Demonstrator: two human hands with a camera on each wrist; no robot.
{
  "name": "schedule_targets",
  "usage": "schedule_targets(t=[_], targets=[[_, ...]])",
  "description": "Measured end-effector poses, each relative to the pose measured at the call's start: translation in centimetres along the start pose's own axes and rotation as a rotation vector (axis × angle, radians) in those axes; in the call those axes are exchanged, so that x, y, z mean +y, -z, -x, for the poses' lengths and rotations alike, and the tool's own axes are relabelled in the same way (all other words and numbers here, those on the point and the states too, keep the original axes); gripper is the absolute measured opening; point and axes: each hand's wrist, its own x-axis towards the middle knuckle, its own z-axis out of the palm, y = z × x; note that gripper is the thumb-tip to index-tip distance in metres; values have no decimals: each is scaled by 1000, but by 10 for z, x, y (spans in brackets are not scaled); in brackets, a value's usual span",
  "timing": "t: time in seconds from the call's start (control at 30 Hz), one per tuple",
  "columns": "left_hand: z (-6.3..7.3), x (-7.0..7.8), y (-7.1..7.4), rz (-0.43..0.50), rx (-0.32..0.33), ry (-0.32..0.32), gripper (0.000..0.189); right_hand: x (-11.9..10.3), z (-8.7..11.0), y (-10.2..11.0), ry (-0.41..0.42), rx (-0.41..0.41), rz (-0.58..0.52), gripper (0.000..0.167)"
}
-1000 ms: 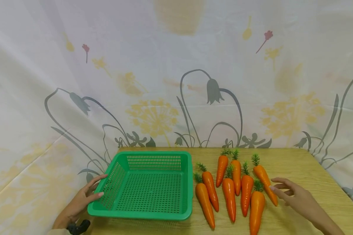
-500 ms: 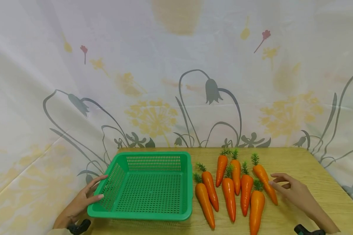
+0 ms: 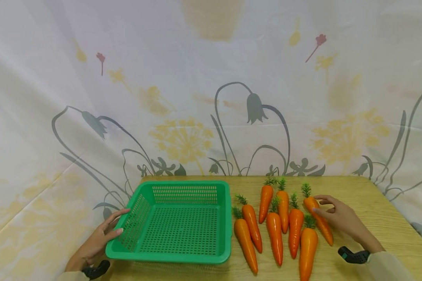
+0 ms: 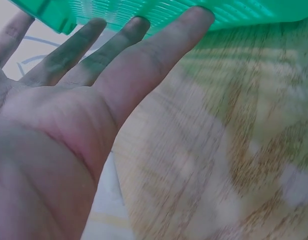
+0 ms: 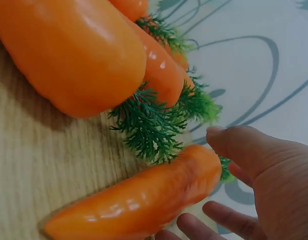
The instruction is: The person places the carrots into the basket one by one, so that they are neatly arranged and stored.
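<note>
In the head view my left hand [image 3: 97, 240] is at the left end of a green plastic basket [image 3: 179, 257], thumb at the rim. The left wrist view shows the fingers [image 4: 144, 62] stretched out straight, tips against the basket's slotted wall [image 4: 164, 11]. My right hand [image 3: 341, 220] reaches over the rightmost carrot [image 3: 324, 230], nearest its thick leafy end. From the right wrist, thumb and fingers spread either side of that carrot [image 5: 129, 202], the thumb just off its surface. Several more orange carrots [image 3: 275, 238] with green tops lie left of it.
Everything stands on a wood-grain table [image 3: 365, 195]. Behind and at the left hangs a pale flower-printed cloth [image 3: 183, 97]. The basket's right wall is close beside the leftmost carrot [image 3: 245, 244].
My right hand has moved away from me along the rightmost carrot, from its narrow half towards the leafy end. The left hand and the basket have stayed in place.
</note>
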Motion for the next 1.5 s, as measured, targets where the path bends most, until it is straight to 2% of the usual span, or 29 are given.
schedule_targets(t=[0.27, 0.5, 0.83, 1.07, 1.3, 1.5], targets=[[4, 1, -3, -13, -5, -15, 64, 3, -14, -6, 37, -51, -24, 65], [3, 1, -2, -18, -3, -2, 64, 7, -25, -6, 74, -57, -5, 63], [3, 5, -3, -13, -3, 1, 65, 4, -29, 3, 46, -87, -22, 57], [0, 4, -3, -19, -7, -2, 64, 2, -24, 12, 48, -31, 5, 56], [0, 1, -2, -26, 7, 2, 64, 1, -21, 24, 52, -7, -91, 55], [0, 0, 0, -19, 12, 11, 64, -9, -18, 36, 33, -4, -166, 62]])
